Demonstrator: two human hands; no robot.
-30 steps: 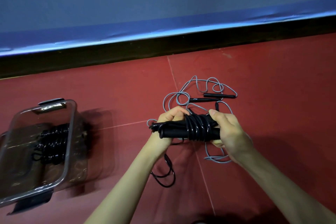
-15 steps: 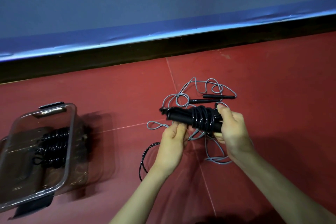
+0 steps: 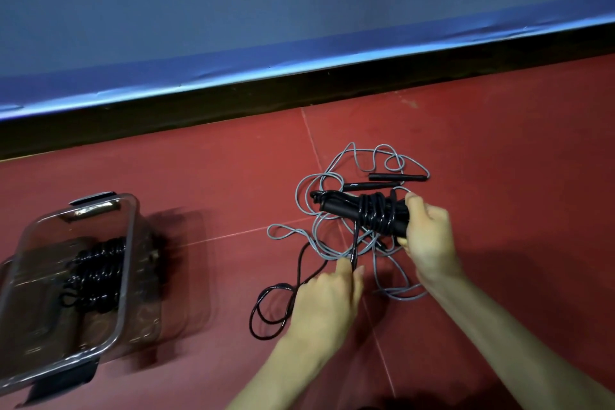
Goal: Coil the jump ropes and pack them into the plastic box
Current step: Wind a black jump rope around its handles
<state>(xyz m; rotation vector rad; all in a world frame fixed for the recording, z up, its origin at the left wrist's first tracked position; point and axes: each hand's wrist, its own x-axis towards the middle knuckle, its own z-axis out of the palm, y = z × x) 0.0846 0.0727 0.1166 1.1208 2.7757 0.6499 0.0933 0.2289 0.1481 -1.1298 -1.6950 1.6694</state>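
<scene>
Left hand (image 3: 327, 301) low near centre, thumb and fingertips pinched together on the loose strand of the glossy black jump rope (image 3: 372, 213); the strand runs taut up from the pinch to the bundle. Slack of the same black rope loops on the dark red floor mat (image 3: 499, 176) just left of that hand. Right hand (image 3: 429, 240) is further out and to the right, fingers curled round the right end of the black rope's two handles, thumb on top; the handles lie side by side, roughly level, pointing left, with several turns of black cord wound round their middle. The bundle is held above the mat, over a loose grey jump rope (image 3: 319, 236) that sprawls uncoiled on the mat under and around both hands; its two slim black handles (image 3: 396, 177) lie just beyond the bundle. Clear plastic box with dark latch clips (image 3: 128, 243) sits on the mat well to the left, lid off, motion-blurred; a coiled black rope (image 3: 96, 273) lies inside it. Farthest back, a black strip borders the mat and a blue padded wall (image 3: 266, 10) rises behind it.
</scene>
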